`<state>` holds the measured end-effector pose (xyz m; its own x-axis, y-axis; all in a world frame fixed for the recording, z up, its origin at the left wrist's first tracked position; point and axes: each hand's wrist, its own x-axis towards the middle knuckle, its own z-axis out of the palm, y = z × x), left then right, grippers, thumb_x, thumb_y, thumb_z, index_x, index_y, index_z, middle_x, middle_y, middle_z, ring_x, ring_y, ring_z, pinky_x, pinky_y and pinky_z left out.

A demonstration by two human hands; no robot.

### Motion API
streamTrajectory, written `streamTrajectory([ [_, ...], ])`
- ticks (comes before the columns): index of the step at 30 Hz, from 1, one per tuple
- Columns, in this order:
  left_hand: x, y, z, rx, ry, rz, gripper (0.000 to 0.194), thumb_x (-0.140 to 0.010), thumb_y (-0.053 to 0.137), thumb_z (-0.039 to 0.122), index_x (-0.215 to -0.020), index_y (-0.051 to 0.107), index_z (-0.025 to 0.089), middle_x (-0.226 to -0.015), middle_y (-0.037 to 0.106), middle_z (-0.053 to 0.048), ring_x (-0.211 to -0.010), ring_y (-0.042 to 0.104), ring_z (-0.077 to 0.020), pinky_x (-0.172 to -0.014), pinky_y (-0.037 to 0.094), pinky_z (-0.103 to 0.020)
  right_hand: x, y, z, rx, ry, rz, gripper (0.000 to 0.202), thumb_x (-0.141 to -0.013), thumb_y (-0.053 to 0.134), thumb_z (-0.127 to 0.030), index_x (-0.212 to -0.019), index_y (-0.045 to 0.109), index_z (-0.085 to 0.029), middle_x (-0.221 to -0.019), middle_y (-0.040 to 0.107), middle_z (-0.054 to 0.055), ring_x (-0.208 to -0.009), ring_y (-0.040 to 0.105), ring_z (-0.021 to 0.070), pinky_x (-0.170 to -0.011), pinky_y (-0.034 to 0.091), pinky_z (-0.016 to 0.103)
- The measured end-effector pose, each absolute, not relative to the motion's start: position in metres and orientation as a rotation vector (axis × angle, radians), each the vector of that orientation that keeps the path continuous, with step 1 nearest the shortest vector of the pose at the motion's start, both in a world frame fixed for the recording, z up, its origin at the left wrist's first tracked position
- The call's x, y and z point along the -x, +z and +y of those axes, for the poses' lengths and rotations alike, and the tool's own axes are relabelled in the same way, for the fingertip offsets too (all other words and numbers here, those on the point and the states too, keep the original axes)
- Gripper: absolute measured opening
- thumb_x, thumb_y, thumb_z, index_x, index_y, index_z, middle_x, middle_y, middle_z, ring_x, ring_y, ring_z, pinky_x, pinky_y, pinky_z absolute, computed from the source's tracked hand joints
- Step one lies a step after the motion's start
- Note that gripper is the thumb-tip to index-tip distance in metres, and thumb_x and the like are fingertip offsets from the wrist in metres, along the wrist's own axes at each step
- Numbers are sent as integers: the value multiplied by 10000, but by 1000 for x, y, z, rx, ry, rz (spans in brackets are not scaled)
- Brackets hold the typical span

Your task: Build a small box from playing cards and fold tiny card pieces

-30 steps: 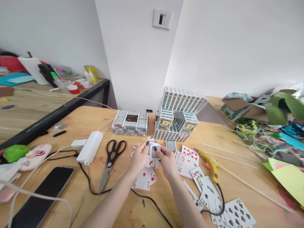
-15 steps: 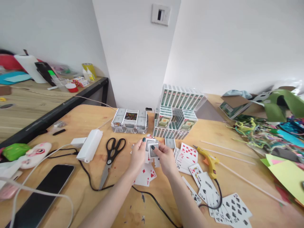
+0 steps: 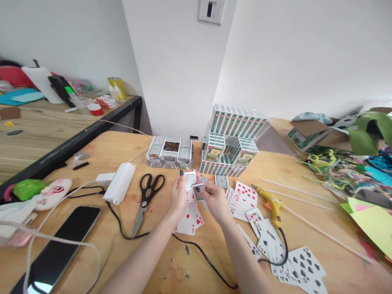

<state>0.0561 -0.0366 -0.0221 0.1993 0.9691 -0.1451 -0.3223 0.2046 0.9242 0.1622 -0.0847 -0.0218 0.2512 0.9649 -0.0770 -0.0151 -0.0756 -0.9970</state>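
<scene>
My left hand (image 3: 178,195) is closed on a playing card (image 3: 190,179), its patterned back facing up. Pinched in my right hand (image 3: 214,200) is a second playing card (image 3: 199,192), also back up, held just right of and below the first. Parts of other cards show behind the fingers, but how many each hand holds is hidden. Face-up red cards (image 3: 187,222) lie on the table below my hands. Beyond them stands a box-like form covered in cards (image 3: 170,152). A stack of boxed card decks (image 3: 228,157) stands to its right.
Black-handled scissors (image 3: 144,204), a white adapter (image 3: 120,183) and a phone (image 3: 65,245) lie left. On the right are a yellow glue gun (image 3: 273,206), spade cards (image 3: 301,265), heart cards (image 3: 243,200) and white glue sticks (image 3: 324,230). A black cord (image 3: 202,253) crosses the front.
The card in my right hand has moved slightly down and away from the left-hand card, and its angle has turned. The whole view has shifted a little.
</scene>
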Motion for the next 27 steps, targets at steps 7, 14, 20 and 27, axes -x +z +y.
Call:
streamTrajectory([
  [7, -52, -14, -36, -1071, 858, 899, 360, -819, 434, 410, -1088, 551, 201, -842, 689, -64, -738, 636, -202, -569, 452, -276, -169, -16, -87, 1233, 1288, -800, 273, -645, 691, -384, -833, 689, -186, -748, 692, 30, -719, 631, 213, -697, 465, 322],
  [14, -39, -12, -28, -1690, 796, 1239, 330, -834, 377, 410, -600, 467, 194, -528, 509, 5, -542, 484, -137, -500, 302, -238, -171, -12, -87, 1254, 1250, -778, 323, -635, 692, -442, -833, 684, -187, -767, 702, 48, -706, 638, 231, -641, 480, 325],
  [20, -31, -4, -28, -2008, 706, 1168, 359, -851, 350, 388, -548, 362, 195, -510, 446, 12, -508, 390, -122, -508, 216, -253, -170, -12, -86, 1225, 1285, -680, 275, -618, 710, -425, -759, 680, -191, -680, 684, 25, -632, 629, 210, -608, 469, 312],
  [27, -31, -5, -27, -1986, 674, 1098, 382, -857, 341, 422, -555, 346, 188, -517, 408, 26, -511, 365, -114, -508, 203, -249, -171, -18, -85, 1231, 1256, -563, 203, -571, 739, -348, -683, 681, -190, -599, 657, 9, -590, 613, 205, -578, 447, 304],
])
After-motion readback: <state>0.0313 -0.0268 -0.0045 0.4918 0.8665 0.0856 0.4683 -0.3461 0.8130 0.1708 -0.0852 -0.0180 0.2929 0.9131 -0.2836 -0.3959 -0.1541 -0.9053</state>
